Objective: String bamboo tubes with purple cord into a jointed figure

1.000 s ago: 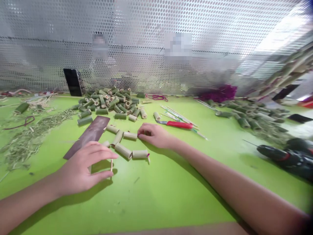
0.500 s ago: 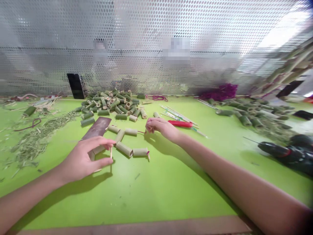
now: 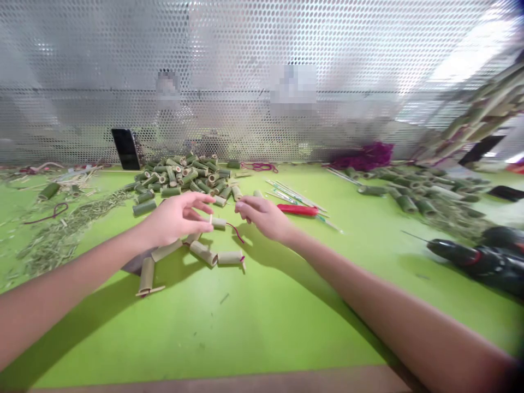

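My left hand (image 3: 178, 218) is over a chain of pale bamboo tubes (image 3: 203, 253), its thumb and fingers around a short thin bamboo stick (image 3: 210, 219). Just beyond its fingertips lies a bamboo tube (image 3: 219, 224) with a dark red cord (image 3: 236, 232) trailing from its right end onto the table. To the right of that tube is my right hand (image 3: 262, 217), fingers curled and pinched together; what is in them, if anything, is hidden. Small sticks tied with purple cord sit at both ends of the chain. My left arm partly covers a dark flat board (image 3: 137, 263).
Cut green bamboo pieces (image 3: 188, 174) are heaped at the back beside an upright phone (image 3: 125, 149). A red-handled tool (image 3: 298, 209) and thin sticks (image 3: 286, 192) lie right of centre. A black drill (image 3: 470, 257), its bit pointing left, lies at the right. Perforated metal (image 3: 229, 54) stands behind.
My left hand has moved right and away from me, with the stick, uncovering the chain's near left end. The red cord's end, earlier at my right fingertips, now lies below them.
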### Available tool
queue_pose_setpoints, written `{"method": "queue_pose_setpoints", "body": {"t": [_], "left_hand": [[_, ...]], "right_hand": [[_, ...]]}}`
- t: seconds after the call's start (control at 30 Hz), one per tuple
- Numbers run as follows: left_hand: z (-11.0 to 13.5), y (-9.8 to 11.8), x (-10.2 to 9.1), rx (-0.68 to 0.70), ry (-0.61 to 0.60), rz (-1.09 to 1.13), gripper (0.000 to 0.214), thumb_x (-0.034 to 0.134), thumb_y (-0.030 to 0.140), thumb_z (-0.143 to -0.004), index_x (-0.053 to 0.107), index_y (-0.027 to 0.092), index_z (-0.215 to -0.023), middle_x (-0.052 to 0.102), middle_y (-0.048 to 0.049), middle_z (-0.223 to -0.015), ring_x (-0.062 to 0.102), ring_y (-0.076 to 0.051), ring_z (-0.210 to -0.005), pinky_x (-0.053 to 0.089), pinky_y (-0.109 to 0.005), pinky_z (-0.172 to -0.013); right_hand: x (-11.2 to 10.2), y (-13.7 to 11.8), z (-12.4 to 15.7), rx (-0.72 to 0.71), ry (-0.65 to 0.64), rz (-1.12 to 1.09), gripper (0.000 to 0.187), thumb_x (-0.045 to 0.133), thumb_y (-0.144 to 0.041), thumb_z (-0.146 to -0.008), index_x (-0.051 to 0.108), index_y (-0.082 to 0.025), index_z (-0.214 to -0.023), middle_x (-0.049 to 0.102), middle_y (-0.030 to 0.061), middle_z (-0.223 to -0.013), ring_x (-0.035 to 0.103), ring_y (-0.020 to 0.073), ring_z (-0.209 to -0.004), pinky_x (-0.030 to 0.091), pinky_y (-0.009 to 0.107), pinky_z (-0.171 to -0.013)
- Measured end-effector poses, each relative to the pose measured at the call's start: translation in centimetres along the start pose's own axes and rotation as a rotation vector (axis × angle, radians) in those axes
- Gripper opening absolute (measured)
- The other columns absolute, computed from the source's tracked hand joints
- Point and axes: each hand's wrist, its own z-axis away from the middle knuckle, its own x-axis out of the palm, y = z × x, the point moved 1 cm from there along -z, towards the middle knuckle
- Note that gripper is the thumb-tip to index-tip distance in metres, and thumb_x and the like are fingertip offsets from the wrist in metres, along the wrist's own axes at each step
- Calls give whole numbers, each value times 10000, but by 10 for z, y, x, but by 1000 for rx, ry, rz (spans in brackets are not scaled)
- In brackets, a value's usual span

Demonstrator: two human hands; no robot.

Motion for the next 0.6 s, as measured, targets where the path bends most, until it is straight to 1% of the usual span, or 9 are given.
{"method": "queue_pose_setpoints", "body": {"t": [0.07, 0.13, 0.2, 0.27, 0.37, 0.43, 0.47, 0.53, 0.6], "left_hand": [[-13, 13, 10, 109, 32, -114, 579, 806, 370, -812, 618, 277, -1352, 747, -69, -1233, 733, -267, -1067, 625, -470, -931], [-24, 25, 21, 249, 47, -245, 580, 807, 333, -824, 612, 277, -1367, 760, -53, -1213, 713, -261, -1111, 583, -456, -994], [-33, 33, 30, 364, 49, -347, 556, 801, 298, -837, 620, 250, -1361, 757, -49, -1228, 711, -241, -1097, 553, -420, -1023], [-40, 37, 36, 433, 54, -408, 541, 795, 294, -846, 626, 230, -1357, 748, -49, -1252, 708, -226, -1076, 541, -386, -1019], [-47, 36, 36, 426, 65, -457, 592, 754, 394, -878, 576, 224, -1416, 702, -66, -1336, 694, -238, -1085, 548, -378, -970], [-51, 32, 30, 353, 60, -497, 576, 639, 478, -946, 539, 215, -1449, 682, -83, -1358, 690, -245, -1084, 557, -375, -918], [-54, 29, 26, 314, 50, -522, 538, 570, 492, -980, 551, 208, -1437, 692, -87, -1337, 692, -246, -1076, 558, -372, -897], [-58, 23, 18, 259, 10, -575, 446, 484, 468, -1014, 634, 204, -1341, 734, -83, -1248, 700, -248, -1052, 553, -365, -875], [-63, 17, 15, 250, -62, -616, 378, 497, 433, -1001, 709, 213, -1225, 759, -71, -1202, 708, -251, -1035, 547, -357, -864]], "right_hand": [[-2, -2, 1, 13, -53, -127, 430, 397, -552, -958, 617, -184, -915, 586, 34, -784, 535, 171, -697, 451, 324, -689], [-2, -3, 4, 21, -105, -243, 469, 386, -596, -940, 610, -184, -933, 588, 38, -799, 540, 161, -676, 474, 316, -668], [-1, -3, 7, 27, -116, -323, 426, 445, -597, -906, 584, -195, -902, 571, 29, -801, 529, 147, -664, 468, 297, -645], [0, -1, 9, 37, -98, -368, 366, 508, -569, -879, 547, -205, -855, 526, 6, -771, 497, 131, -637, 448, 280, -623], [1, 5, 8, 55, -63, -384, 342, 523, -553, -878, 509, -214, -832, 498, -8, -745, 480, 126, -621, 443, 278, -617], [1, 10, 5, 68, -40, -364, 333, 483, -545, -900, 496, -219, -838, 521, 1, -755, 496, 136, -628, 451, 287, -619], [0, 13, 3, 73, -28, -344, 318, 454, -527, -916, 488, -221, -838, 529, 5, -758, 503, 139, -628, 456, 291, -620], [-1, 18, 0, 84, -8, -280, 283, 394, -473, -946, 468, -225, -831, 525, 5, -749, 505, 144, -621, 463, 297, -626], [-1, 22, -2, 92, 3, -188, 255, 355, -423, -969, 463, -229, -843, 515, 1, -735, 505, 152, -621, 466, 303, -631]]}}
